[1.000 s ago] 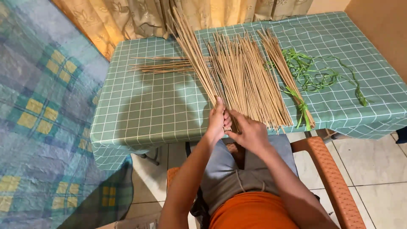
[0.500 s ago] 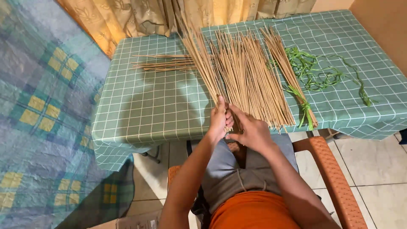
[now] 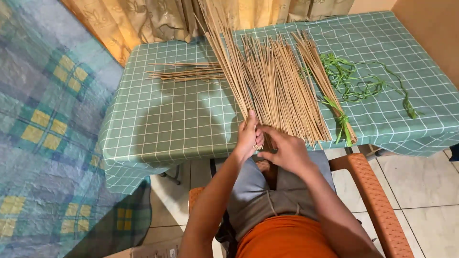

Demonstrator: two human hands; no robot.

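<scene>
Blanket: a plaid blanket [image 3: 43, 129] in blue, green and yellow fills the left of the view, beside the table.
Table: the table [image 3: 162, 124] wears a green checked cloth; patterned curtains [image 3: 143, 19] hang behind its far edge.
Small stick pile: a few thin sticks [image 3: 186, 72] lie crosswise on the far left part of the cloth, apart from the rest.
Held bundle: a bundle of long thin sticks [image 3: 229, 62] slants up and away from the near table edge toward the curtains.
Left hand: the left hand [image 3: 247, 136] has its grip closed around the lower end of that bundle, at the table's near edge.
Right hand: the right hand [image 3: 288, 150] sits just beside the left, fingers curled at the same stick ends; whether its grip closes on them cannot be told.
Loose stick heap: a wide heap of sticks [image 3: 282, 86] lies flat on the cloth, just right of the held bundle.
Tied bundle: a narrower bundle [image 3: 325, 86] lies right of the heap, bound near its lower end with a green strip [image 3: 342, 119].
Green strips: loose green strips [image 3: 363, 83] sprawl on the cloth further right.
Chair: an orange chair arm [image 3: 373, 196] shows at the lower right.
</scene>
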